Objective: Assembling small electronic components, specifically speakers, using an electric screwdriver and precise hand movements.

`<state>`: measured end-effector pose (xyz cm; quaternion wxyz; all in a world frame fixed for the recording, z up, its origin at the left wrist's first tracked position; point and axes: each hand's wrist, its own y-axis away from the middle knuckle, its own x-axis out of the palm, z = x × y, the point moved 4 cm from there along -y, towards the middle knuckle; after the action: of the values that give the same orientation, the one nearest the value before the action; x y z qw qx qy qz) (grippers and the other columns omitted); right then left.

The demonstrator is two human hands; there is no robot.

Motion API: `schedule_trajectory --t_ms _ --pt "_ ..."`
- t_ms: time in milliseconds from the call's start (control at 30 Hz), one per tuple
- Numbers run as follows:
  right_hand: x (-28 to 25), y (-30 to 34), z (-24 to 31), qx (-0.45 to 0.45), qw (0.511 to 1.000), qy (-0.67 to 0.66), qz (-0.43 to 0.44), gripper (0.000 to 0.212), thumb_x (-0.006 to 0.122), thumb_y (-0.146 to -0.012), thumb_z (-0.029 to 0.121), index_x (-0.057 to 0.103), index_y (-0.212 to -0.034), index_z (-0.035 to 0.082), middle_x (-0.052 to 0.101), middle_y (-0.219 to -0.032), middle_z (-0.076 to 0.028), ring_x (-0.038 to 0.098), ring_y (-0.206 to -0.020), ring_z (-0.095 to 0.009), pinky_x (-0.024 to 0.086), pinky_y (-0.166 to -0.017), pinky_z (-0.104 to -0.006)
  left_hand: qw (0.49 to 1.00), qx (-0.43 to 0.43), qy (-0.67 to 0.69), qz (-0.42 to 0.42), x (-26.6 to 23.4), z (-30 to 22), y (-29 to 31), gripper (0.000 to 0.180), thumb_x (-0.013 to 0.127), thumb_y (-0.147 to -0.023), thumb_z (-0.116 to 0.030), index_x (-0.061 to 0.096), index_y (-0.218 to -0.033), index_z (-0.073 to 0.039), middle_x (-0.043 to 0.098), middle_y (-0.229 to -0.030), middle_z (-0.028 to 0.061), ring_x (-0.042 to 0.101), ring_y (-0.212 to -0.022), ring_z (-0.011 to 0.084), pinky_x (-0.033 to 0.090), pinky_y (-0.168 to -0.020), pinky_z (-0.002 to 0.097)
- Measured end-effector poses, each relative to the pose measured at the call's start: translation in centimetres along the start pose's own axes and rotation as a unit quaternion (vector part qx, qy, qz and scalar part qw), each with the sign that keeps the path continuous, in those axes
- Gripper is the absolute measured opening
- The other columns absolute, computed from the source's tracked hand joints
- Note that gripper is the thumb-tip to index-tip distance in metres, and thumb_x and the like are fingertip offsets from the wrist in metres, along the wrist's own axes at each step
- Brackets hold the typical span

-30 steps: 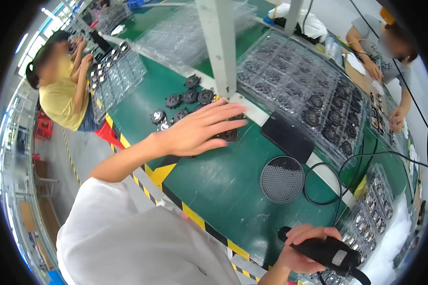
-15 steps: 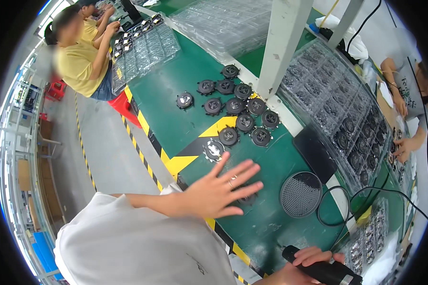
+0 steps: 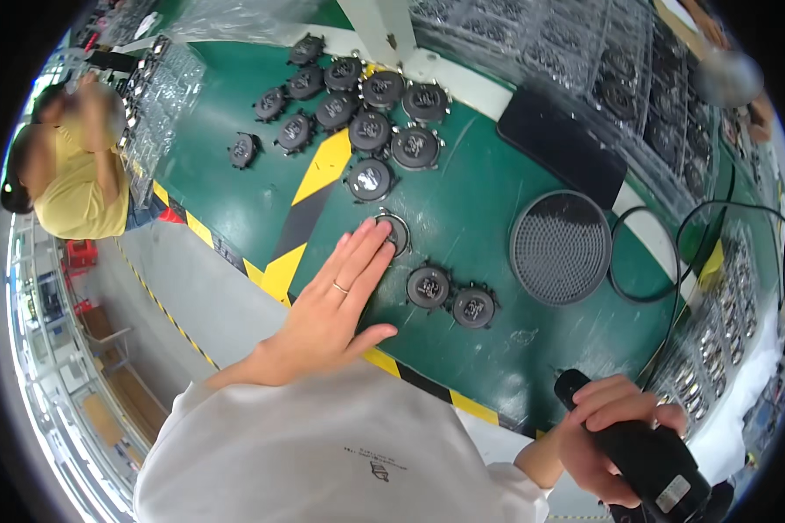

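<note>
My left hand (image 3: pixel 331 292) lies with its fingers stretched out, the fingertips resting on a round black watch case (image 3: pixel 401 234) and partly covering it. Nothing is gripped in that hand. At the lower right, my right hand (image 3: pixel 606 427) is wrapped round a black electric screwdriver (image 3: pixel 658 462), whose narrow tip points up and left over the bench. Two more watch cases (image 3: pixel 429 286) lie side by side just right of my left hand. Beyond it, several others (image 3: pixel 371 131) are clustered on the green bench mat (image 3: pixel 488 218).
A round black dish with a dimpled surface (image 3: pixel 560 248) stands right of centre, beside a dark flat slab (image 3: pixel 558 144) and a looped black cable (image 3: pixel 641 296). Clear plastic trays of parts (image 3: pixel 711 349) line the right. A white post (image 3: pixel 379 30) rises behind; a person in yellow (image 3: pixel 78 187) sits far left.
My left hand has come down, its spread fingers drawing together onto a watch case. Two watch cases now show right of it. My view has shifted; the right hand still holds the screwdriver.
</note>
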<state>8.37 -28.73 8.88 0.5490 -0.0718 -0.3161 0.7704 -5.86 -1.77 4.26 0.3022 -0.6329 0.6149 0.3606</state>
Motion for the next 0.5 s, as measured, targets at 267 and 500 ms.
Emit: schedule_trajectory --t_ms 267,500 --pt "-0.2 -0.1 -0.5 0.02 1.0 -0.021 0.008 0.099 0.049 -0.088 0.082 0.037 -0.136 -0.004 0.054 -0.07 -0.009 0.05 -0.048 -0.019 0.047 -0.049 -0.0337 0.997 0.035 -0.012 -0.071 -0.8 1.6 1.3 0.061 0.078 -0.081 -0.021 0.051 -0.131 0.003 0.051 -0.145 0.0208 0.047 -0.139 0.0419 0.038 -0.116 0.0571" --pt "0.1 -0.4 -1.0 0.035 0.999 -0.028 0.024 0.1 0.047 -0.088 0.083 0.036 -0.135 -0.004 0.054 -0.07 -0.009 0.05 -0.047 -0.019 0.047 -0.049 -0.0334 0.998 0.051 0.008 0.026 -0.5 0.7 1.3 0.087 0.088 -0.071 -0.038 0.049 -0.141 -0.005 0.046 -0.149 0.017 0.038 -0.147 0.0362 0.03 -0.12 0.0586"
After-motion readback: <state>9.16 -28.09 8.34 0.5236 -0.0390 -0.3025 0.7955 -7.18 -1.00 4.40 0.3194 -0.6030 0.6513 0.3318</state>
